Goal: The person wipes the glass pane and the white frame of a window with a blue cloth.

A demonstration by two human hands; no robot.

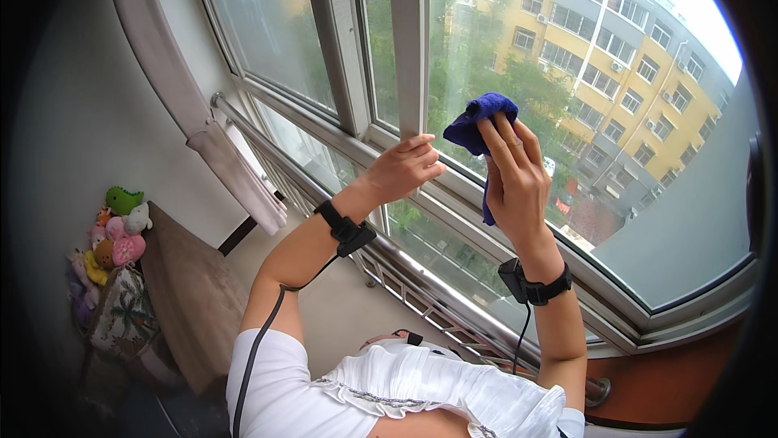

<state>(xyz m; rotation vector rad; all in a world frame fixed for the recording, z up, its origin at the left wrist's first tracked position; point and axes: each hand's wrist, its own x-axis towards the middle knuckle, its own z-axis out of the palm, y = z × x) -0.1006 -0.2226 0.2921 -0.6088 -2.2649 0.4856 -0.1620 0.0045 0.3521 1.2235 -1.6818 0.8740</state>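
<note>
My right hand (516, 176) holds a blue cloth (483, 122) against the window pane (583, 195), fingers spread over the folded fabric. One end of the cloth hangs down behind my palm. To the left, my left hand (406, 167) is at the upright stile (411, 43) of the sliding window sash, its fingers loosely curled by the stile's right edge. Whether those fingers grip the stile is hidden by the angle. Both wrists wear black straps with small boxes, and cables run from them.
A stainless steel railing (419, 268) runs between my body and the window. A pale curtain (243, 176) hangs at the left. Several plush toys (118, 231) sit by a brown padded piece of furniture (188, 292). Outside stand trees and a yellow apartment building (644, 79).
</note>
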